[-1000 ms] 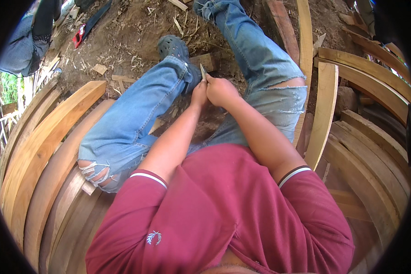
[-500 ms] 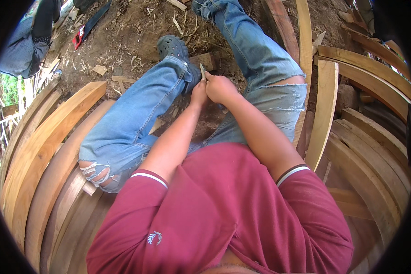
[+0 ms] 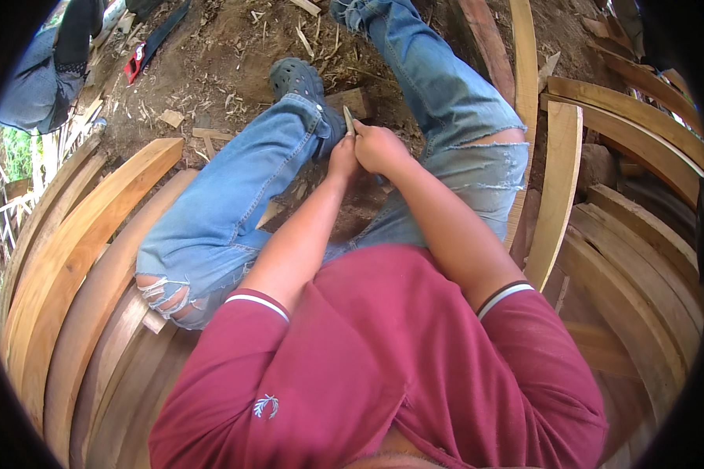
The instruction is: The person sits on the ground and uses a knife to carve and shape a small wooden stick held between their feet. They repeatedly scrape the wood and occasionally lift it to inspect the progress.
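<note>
My two hands meet between my knees, above the dirt ground. My left hand (image 3: 342, 159) is closed, and its fingers are mostly hidden from above. Against it, my right hand (image 3: 380, 148) is closed in a fist. From between them a slim, pale, pointed piece (image 3: 349, 122) sticks out away from me; whether it is a blade or a whittled stick I cannot tell. Both hands seem to grip its lower part, which is covered. Just beyond its tip lies a wood block (image 3: 350, 102), beside my dark clog (image 3: 297, 81).
Long wooden boards (image 3: 94, 242) are stacked at my left, with more boards (image 3: 633, 273) at my right. An upright plank (image 3: 557, 187) stands close to my right knee. A red-handled tool (image 3: 135, 63) with a long dark blade lies at the far left. Wood chips (image 3: 172, 118) litter the dirt.
My hands stay together around the pale pointed piece, whose tip has shifted very slightly. My right leg appears a touch further right. Little else differs.
</note>
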A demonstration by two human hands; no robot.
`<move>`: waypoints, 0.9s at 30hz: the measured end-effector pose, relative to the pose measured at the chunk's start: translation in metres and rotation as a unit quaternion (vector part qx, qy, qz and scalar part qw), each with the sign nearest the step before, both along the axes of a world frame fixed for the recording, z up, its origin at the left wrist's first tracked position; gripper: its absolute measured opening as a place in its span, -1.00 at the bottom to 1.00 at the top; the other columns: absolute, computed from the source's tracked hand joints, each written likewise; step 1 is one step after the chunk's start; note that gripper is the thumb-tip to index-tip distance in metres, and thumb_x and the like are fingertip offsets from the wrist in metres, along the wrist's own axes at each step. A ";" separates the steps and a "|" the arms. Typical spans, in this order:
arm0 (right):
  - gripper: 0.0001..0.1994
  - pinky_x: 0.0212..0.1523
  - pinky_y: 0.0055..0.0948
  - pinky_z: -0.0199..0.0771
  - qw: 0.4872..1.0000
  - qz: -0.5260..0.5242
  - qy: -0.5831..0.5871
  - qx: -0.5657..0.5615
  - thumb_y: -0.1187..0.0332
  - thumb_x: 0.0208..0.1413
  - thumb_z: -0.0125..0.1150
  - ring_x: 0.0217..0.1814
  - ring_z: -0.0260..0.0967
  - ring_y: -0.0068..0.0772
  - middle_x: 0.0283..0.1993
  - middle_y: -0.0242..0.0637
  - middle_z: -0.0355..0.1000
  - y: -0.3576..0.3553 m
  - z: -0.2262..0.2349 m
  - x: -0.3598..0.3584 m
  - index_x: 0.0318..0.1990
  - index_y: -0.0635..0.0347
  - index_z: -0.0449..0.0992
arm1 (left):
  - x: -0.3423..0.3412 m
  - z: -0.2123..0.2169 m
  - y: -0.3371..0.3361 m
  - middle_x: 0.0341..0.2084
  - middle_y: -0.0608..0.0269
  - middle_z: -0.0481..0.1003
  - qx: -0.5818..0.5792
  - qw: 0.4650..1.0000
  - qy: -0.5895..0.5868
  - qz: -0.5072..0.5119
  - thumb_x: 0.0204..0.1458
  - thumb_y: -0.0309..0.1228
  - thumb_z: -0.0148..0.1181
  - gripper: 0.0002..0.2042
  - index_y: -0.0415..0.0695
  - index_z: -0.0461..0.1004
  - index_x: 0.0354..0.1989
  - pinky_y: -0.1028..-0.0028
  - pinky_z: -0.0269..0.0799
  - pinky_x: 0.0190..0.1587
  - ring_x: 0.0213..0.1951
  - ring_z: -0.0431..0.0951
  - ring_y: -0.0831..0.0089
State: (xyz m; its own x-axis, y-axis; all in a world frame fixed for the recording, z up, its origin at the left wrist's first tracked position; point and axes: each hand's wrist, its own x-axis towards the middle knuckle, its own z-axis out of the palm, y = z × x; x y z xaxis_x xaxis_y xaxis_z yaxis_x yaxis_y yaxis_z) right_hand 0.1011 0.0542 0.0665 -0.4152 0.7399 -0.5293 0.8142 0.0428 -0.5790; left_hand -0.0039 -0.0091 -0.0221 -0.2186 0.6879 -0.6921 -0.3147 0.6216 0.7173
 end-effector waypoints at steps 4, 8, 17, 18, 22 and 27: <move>-0.52 0.04 -0.02 0.45 0.999 0.000 -0.011 -0.035 0.26 0.24 -0.14 -0.03 0.48 0.21 -0.08 0.19 0.51 -0.002 0.016 0.001 0.29 0.11 0.39 | -0.006 -0.006 -0.003 -0.26 0.04 0.61 -0.006 0.998 0.056 -0.029 0.35 -0.11 -0.19 -0.52 -0.30 0.55 -0.11 0.38 0.42 -0.11 -0.16 0.58 0.34; -0.52 0.05 -0.03 0.45 1.000 -0.010 0.010 -0.023 0.26 0.24 -0.14 -0.02 0.48 0.20 -0.06 0.20 0.51 -0.001 0.013 0.001 0.29 0.11 0.39 | 0.002 0.004 0.001 -0.27 0.07 0.61 0.006 0.999 -0.012 0.040 0.36 -0.10 -0.18 -0.50 -0.32 0.56 -0.10 0.37 0.43 -0.11 -0.17 0.57 0.37; -0.52 0.06 -0.01 0.44 1.000 -0.007 0.009 -0.016 0.26 0.24 -0.14 -0.01 0.48 0.19 -0.05 0.21 0.50 -0.001 0.005 0.003 0.28 0.13 0.39 | 0.000 0.025 0.006 -0.21 0.09 0.60 -0.035 0.995 0.088 -0.019 0.37 -0.09 -0.19 -0.49 -0.35 0.54 -0.06 0.37 0.42 -0.09 -0.19 0.56 0.36; -0.52 0.06 -0.01 0.44 1.000 -0.011 0.009 -0.014 0.26 0.24 -0.14 -0.01 0.48 0.19 -0.06 0.21 0.50 0.000 0.004 0.002 0.28 0.13 0.39 | 0.002 0.026 0.006 -0.21 0.09 0.60 -0.034 0.998 0.043 0.004 0.37 -0.09 -0.18 -0.49 -0.35 0.54 -0.07 0.37 0.42 -0.09 -0.19 0.56 0.36; -0.53 0.05 -0.01 0.44 1.000 -0.004 -0.001 -0.018 0.26 0.24 -0.14 -0.01 0.47 0.19 -0.07 0.22 0.50 -0.001 0.005 -0.001 0.28 0.12 0.40 | -0.003 0.018 0.005 -0.22 0.10 0.60 -0.036 0.998 0.046 -0.019 0.37 -0.08 -0.18 -0.49 -0.34 0.53 -0.04 0.39 0.42 -0.10 -0.20 0.56 0.37; -0.53 0.05 -0.02 0.44 0.999 -0.023 0.015 -0.025 0.26 0.24 -0.14 -0.02 0.48 0.19 -0.08 0.21 0.51 0.001 0.008 -0.002 0.28 0.10 0.39 | -0.002 0.002 0.002 -0.23 0.13 0.60 -0.021 0.999 -0.016 0.029 0.38 -0.08 -0.20 -0.49 -0.31 0.53 -0.04 0.41 0.42 -0.10 -0.20 0.56 0.39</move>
State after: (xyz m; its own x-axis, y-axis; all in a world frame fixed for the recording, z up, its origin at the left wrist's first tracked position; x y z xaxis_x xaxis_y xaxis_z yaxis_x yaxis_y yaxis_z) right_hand 0.0989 0.0550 0.0747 -0.3970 0.7313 -0.5546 0.7975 -0.0243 -0.6028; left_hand -0.0055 -0.0069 -0.0204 -0.2346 0.6455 -0.7269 -0.3732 0.6306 0.6805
